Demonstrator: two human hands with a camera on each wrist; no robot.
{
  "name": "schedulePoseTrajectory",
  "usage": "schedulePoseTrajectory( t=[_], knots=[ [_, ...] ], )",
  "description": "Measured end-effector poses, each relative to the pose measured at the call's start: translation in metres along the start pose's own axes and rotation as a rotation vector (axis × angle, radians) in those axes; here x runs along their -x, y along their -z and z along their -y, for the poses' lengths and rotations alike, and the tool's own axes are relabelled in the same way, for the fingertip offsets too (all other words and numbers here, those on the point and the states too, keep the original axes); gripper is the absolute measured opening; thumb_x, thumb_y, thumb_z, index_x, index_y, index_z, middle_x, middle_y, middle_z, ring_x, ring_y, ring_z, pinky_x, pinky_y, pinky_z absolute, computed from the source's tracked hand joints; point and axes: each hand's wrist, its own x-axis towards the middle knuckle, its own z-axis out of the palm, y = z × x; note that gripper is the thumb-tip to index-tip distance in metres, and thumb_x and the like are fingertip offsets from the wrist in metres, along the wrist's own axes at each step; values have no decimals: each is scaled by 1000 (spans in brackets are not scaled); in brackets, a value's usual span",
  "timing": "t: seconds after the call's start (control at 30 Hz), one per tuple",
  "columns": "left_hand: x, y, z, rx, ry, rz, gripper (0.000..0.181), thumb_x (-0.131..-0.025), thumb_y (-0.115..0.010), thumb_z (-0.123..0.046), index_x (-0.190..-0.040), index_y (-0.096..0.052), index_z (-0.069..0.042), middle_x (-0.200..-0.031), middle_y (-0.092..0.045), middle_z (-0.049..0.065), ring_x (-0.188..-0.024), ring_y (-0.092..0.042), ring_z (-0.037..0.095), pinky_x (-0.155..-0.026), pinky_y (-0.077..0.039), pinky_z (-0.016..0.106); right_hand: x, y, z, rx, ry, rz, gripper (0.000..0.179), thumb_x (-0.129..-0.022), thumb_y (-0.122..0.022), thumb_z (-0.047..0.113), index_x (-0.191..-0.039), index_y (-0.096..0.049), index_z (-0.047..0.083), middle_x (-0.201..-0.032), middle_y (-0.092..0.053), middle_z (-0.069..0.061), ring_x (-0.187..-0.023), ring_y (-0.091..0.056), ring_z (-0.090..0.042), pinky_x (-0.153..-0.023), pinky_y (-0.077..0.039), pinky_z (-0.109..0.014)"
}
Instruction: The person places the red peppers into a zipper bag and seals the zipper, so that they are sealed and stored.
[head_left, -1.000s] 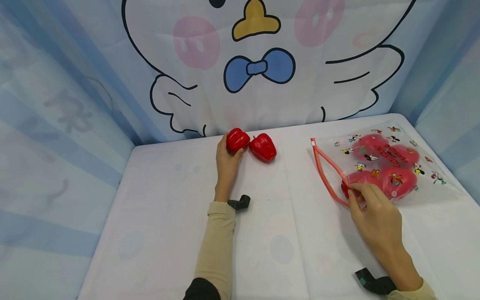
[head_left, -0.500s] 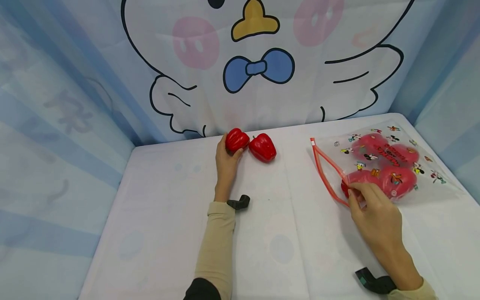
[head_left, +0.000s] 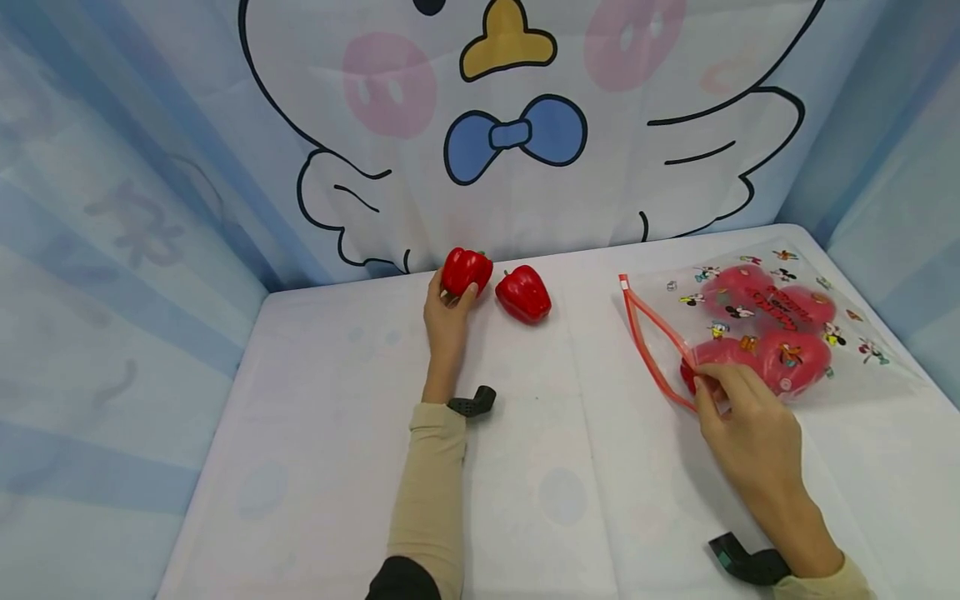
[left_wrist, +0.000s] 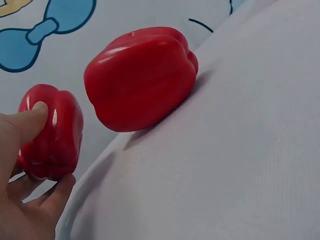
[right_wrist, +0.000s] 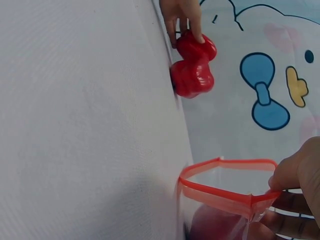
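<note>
Near the table's back edge my left hand grips a glossy red bell pepper, with the thumb across its side in the left wrist view. A second red bell pepper lies on the table just right of it. At the right, my right hand pinches the red zip edge of a clear zip bag printed with small cartoon figures. The bag's mouth gapes toward the left. Several red rounded things show through the plastic, partly covered by the print and my hand.
The table has a white cloth over it. Close behind stands a curtain printed with a cartoon bird, and more blue and white curtain hangs at the left side.
My left hand has tilted the pepper and shifted it slightly up and to the left, away from the second pepper. The right hand and the bag stay as they were.
</note>
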Motion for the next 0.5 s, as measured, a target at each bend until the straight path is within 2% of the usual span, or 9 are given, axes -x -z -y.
schedulePoseTrajectory(
  t=[0.1,0.3,0.5],
  knots=[
    [1,1,-5,39,11,5,69,-99,-73,-28,-159,-41,-14,-157,-50,9,-133,-57,29,-110,-54,42,0,0,0,-1,0,1,41,-79,-86,-2,-117,-70,-1,-103,-72,-20,-82,-65,-31,-85,-19,9],
    [3,-1,-12,51,12,33,65,-100,-71,-36,-155,-48,-11,-149,-58,11,-122,-64,27,-106,-57,40,1,-1,-2,-3,4,-1,41,-79,-86,-2,-117,-70,-1,-103,-72,-19,-82,-65,-31,-86,-19,8],
    [5,-6,-18,132,34,71,59,-101,-68,-38,-149,-52,-7,-145,-59,13,-120,-67,27,-102,-58,39,1,-2,-2,1,4,-2,40,-79,-86,-1,-116,-70,0,-104,-72,-20,-83,-66,-31,-86,-19,8]
  ],
)
